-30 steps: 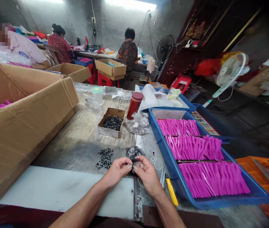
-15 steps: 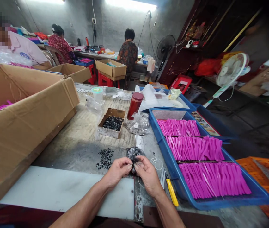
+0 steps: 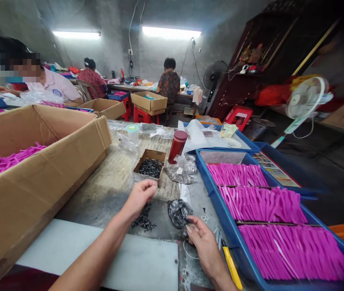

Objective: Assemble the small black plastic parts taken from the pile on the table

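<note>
My left hand (image 3: 142,197) is raised just in front of a small cardboard box (image 3: 148,179) of black pieces, its fingers pinched together. Whatever they may hold is too small to make out. Below that hand lies a loose heap of small black parts (image 3: 144,220), partly covered by my wrist. My right hand (image 3: 201,238) is at the near edge of a crumpled black plastic bag (image 3: 179,212), thumb and forefinger curled close together. Something dark shows at its fingertips, but I cannot tell whether it is the bag or a small part.
On the right stands a blue tray (image 3: 203,173) with rows of magenta strips (image 3: 293,250), beside a yellow-handled tool (image 3: 231,266). A large cardboard box (image 3: 47,173) fills the left. A red canister (image 3: 178,146) stands behind the clear bag (image 3: 185,167). Other people sit further back.
My hands were together at the black bag. The left has moved up and left toward the small box; the right has shifted slightly right and down. The camera view has tilted and shifted.
</note>
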Motion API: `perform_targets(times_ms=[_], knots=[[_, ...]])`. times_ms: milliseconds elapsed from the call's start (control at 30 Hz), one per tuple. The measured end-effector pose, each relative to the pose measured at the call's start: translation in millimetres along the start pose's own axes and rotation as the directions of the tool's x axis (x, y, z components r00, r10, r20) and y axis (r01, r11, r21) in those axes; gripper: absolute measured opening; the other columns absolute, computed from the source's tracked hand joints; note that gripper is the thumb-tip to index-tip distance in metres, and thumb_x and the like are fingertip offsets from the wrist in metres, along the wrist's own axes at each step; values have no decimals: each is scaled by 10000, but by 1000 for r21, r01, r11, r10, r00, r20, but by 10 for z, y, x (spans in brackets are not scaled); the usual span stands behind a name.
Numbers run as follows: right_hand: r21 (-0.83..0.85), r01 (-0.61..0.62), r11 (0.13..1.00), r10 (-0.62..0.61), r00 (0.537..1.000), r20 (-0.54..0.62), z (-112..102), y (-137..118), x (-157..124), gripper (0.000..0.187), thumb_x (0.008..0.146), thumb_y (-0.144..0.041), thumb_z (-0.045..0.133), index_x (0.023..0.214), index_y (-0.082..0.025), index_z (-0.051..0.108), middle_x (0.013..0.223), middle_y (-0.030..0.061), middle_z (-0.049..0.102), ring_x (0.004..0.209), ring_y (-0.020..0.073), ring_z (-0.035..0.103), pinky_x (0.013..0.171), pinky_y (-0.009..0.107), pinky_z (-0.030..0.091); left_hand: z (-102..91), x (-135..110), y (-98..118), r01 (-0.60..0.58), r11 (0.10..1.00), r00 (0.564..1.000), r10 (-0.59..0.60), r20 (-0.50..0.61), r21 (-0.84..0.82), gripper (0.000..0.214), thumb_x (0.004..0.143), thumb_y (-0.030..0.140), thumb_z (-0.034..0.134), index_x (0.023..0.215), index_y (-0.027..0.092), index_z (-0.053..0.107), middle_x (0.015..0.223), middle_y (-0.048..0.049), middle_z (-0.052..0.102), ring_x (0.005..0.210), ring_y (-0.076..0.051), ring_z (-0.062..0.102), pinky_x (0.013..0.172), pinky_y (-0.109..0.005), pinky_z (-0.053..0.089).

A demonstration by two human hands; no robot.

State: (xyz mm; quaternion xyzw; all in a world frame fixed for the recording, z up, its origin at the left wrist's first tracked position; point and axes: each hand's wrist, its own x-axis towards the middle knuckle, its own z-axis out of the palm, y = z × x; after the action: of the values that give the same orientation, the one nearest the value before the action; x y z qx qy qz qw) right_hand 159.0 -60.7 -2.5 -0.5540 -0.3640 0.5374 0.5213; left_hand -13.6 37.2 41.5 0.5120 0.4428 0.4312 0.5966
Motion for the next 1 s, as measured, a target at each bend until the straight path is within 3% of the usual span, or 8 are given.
perform_targets(times_ms=[33,100,200,300,500,700,833,1000], knots=[[-4,-1,1000,1,1000,-2,-12,9,-9,303,601,-340,592,833,-156,524,532,-38,475,482,102,418,450,203,315,-67,124,73,-64,987,995,75,-70,149,136,636,271,500,629,136,483,472,66,362,405,-40,287,399,-157,229],[-13,3,1000,-2,1000,2,-25,24,-21,292,602,-345,594,819,-159,533,528,-40,470,482,104,423,453,204,321,-184,379,175,-135,853,959,241,-151,505,143,639,256,449,601,132,508,482,49,418,426,-58,346,431,-168,277],[-21,17,1000,-17,1000,5,-26,26,-27,279,600,-348,599,801,-162,547,497,-48,451,480,109,434,452,206,332,-292,691,212,-122,773,936,298,-187,622,127,596,221,459,572,134,548,508,28,494,497,-95,430,497,-191,319],[-17,21,1000,-21,1000,-6,-31,12,-30,281,591,-351,605,792,-162,552,470,-56,430,478,112,439,449,206,336,-320,805,179,-108,715,928,321,-187,691,109,573,195,482,588,145,577,537,16,537,542,-118,467,549,-209,338],[-23,8,1000,-8,1000,-27,-78,0,-58,286,576,-352,616,781,-161,560,483,-54,447,488,111,441,463,209,344,-290,469,98,-173,619,947,318,-43,766,129,619,179,467,656,166,589,628,3,560,602,-126,483,594,-215,354],[-26,7,1000,-8,1000,-18,-38,15,-55,252,567,-340,620,745,-167,574,517,-38,475,489,111,434,458,212,337,-290,101,-91,-279,366,960,73,271,888,175,668,135,419,699,167,588,715,-29,566,697,-152,507,628,-229,365],[-28,10,1000,-10,1000,-13,-12,-10,-59,250,558,-337,622,739,-168,581,494,-42,457,481,115,430,454,215,334,-241,57,-214,-247,202,964,-47,261,948,152,682,180,440,716,174,588,785,-55,573,770,-185,513,648,-254,366],[-19,-5,1000,5,1000,-18,-30,-26,-77,243,548,-333,625,724,-170,588,474,-50,440,478,111,426,456,212,337,-187,90,-303,-223,192,967,-78,241,956,143,673,156,442,704,162,581,788,-70,572,772,-188,510,648,-260,364]])
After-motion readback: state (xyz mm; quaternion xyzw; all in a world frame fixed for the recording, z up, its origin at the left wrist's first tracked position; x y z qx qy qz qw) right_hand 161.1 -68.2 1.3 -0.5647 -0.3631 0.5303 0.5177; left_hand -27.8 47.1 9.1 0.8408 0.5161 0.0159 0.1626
